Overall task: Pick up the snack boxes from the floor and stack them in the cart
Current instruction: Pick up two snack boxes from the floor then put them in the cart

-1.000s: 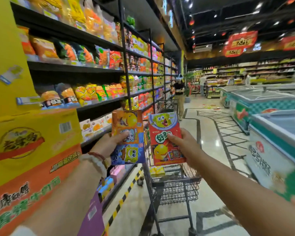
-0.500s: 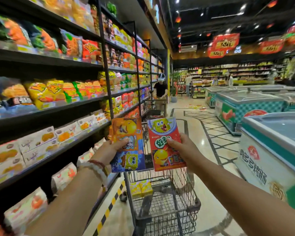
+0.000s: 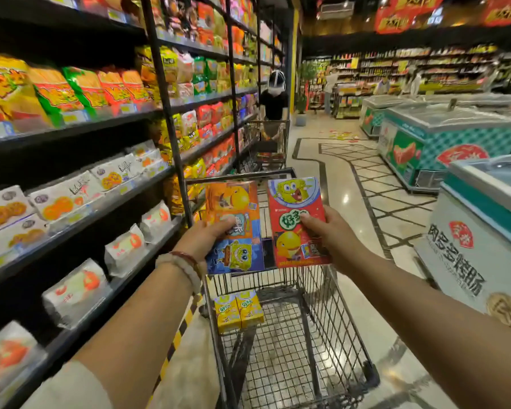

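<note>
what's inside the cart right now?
Two yellow boxes stand side by side on the cart floor, near its left wall. The far end is covered by the orange-blue box and the red box.

The aisle is brightly lit from overhead; glare is thrown off the glossy floor (image 3: 348, 184). Near left shelves (image 3: 71, 202) are smeared by motion blur, edges bowed by wide-angle distortion.
</note>
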{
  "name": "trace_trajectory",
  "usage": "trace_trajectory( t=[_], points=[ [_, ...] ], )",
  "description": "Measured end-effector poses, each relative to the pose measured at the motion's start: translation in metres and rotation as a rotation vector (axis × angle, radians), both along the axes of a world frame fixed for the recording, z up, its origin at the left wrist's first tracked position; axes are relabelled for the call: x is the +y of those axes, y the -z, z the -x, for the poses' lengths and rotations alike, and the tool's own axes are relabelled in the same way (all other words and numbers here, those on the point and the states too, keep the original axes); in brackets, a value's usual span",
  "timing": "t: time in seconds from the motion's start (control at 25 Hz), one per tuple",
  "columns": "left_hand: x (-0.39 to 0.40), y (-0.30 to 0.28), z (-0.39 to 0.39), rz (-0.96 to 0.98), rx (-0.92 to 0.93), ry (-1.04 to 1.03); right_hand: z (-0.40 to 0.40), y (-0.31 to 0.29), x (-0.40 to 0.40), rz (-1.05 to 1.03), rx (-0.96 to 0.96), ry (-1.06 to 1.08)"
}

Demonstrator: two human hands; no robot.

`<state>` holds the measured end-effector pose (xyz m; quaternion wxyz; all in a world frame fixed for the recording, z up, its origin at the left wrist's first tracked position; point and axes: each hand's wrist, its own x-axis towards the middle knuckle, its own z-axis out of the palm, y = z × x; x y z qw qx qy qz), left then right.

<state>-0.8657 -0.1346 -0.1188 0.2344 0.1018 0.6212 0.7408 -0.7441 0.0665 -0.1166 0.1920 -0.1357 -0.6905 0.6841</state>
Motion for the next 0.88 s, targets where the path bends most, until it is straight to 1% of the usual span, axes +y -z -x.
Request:
trace_trajectory(
  t=[0.28, 0.44, 0.6, 0.68, 0.76, 0.88],
  points=[
    [0.056, 0.086, 0.053, 0.087, -0.127, -0.039, 0.063, 0.077, 0.057, 0.101, -0.156, -0.018],
    [0.073, 0.137, 0.077, 0.163, -0.191, -0.171, 0.106, 0.135, 0.084, 0.162, -0.255, -0.088],
    [0.078, 0.212, 0.097, 0.391, -0.201, -0.35, 0.15, 0.221, 0.089, 0.193, -0.396, -0.052],
    [0.082, 0.256, 0.105, 0.492, -0.187, -0.428, 0.169, 0.27, 0.083, 0.169, -0.457, -0.037],
    [0.086, 0.307, 0.108, 0.51, -0.238, -0.497, 0.184, 0.328, 0.075, 0.158, -0.513, -0.039],
    [0.087, 0.38, 0.106, 0.604, -0.298, -0.59, 0.188, 0.401, 0.066, 0.108, -0.581, -0.042]
  ],
)
